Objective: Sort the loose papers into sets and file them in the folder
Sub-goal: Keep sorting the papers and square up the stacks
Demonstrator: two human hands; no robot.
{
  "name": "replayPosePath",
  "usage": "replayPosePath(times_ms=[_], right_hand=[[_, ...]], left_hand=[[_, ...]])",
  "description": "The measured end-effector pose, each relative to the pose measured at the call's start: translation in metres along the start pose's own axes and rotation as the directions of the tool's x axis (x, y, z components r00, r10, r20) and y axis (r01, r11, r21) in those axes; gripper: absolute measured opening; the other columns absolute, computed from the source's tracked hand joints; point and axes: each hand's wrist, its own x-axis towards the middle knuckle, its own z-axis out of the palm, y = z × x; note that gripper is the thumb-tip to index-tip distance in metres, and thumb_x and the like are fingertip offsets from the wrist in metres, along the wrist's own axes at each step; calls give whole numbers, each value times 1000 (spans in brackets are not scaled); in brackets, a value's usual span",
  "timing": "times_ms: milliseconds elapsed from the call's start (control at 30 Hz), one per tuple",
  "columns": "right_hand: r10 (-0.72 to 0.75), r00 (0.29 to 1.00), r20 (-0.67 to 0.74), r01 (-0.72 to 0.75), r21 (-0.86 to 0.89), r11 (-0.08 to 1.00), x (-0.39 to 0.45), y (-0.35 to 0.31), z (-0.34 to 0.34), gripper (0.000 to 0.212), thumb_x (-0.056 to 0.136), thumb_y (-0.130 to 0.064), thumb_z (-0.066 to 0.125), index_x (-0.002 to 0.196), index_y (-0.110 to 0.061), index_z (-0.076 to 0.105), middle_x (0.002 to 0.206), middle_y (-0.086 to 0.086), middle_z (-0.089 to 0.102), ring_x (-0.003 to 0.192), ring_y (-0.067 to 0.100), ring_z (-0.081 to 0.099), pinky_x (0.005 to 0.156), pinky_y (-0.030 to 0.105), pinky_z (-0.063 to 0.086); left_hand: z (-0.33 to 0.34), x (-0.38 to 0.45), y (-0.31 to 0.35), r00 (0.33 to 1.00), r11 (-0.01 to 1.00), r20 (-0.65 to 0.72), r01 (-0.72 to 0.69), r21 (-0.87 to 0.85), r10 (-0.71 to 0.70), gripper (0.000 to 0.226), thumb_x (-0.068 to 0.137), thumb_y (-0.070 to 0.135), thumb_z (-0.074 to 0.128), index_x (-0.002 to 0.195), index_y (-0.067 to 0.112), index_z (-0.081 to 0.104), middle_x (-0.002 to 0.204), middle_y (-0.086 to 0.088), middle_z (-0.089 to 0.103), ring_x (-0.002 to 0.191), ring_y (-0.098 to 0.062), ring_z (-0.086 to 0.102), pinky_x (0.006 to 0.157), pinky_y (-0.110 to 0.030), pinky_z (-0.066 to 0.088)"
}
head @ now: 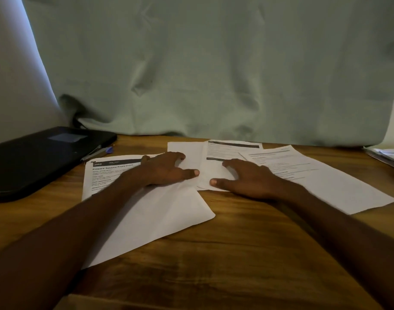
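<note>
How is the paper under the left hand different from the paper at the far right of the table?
The left paper has a dark header band and a bold title; the right paper shows only faint lines of text. The left hand rests on the left paper; the right hand lies beside the right one. Both are white printed sheets lying flat.

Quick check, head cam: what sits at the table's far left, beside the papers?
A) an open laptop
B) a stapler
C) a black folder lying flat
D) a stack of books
C: a black folder lies flat and closed at the far left of the table, with a blue-capped pen along its right edge, next to the printed sheet.
</note>
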Motion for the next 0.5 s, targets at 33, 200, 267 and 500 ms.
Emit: replayPosePath(times_ms=[33,200,267,500], right_hand=[[31,999,8,-31,11,999,2,1,-1,96,77,-90,47,154,-35,34,163,-6,34,145,22,38,118,53,32],[63,982,-178,-44,108,993,1,13,-10,67,80,-69,70,131,-26,66,133,-2,64,112,16,60,95,42,52],[55,954,-295,-19,124,992,2,15,-9,47,83,-56,75,117,-23,75,113,-3,74,91,10,63,81,37,55],[324,848,-418,92,720,687,-1,20,-28,19,89,-30,77,103,-17,77,89,-5,72,69,7,66,51,15,48]], left_hand=[[0,2,-2,1000,1000,-10,6,-10,-6,102,73,96,41,157,38,26,168,6,23,154,-23,24,121,-62,14],[0,2,-4,995,994,-94,7,-106,-17,96,66,95,56,146,44,41,154,12,47,142,-20,41,119,-58,23],[0,1,-4,992,993,-119,16,-114,-30,88,68,91,59,141,43,49,150,11,50,139,-19,43,117,-55,26],[5,-13,22,991,996,-114,-76,-52,69,94,72,95,40,150,42,39,162,3,37,149,-27,34,123,-57,16]])
